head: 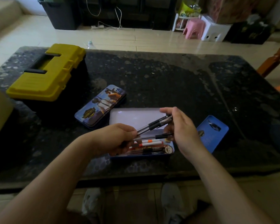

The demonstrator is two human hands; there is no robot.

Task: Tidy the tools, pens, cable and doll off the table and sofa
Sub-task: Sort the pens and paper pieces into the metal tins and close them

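Note:
An open blue pencil tin (141,156) sits on the dark table near its front edge. Several pens lie in it, some white with orange bands (152,142). Both hands hold a bundle of black pens (155,123) above the tin. My left hand (113,138) grips the bundle's lower left end. My right hand (181,126) pinches its upper right end. A second pencil tin (100,105), shut and printed with a picture, lies to the left. A shut yellow toolbox (47,73) stands at the far left.
A blue tin lid (212,133) leans at the right of the open tin. The dark stone table (168,78) stretches bare beyond. Behind it are floor tiles, a black bin (60,15), white cables, a pink stool (194,28) and a white stool.

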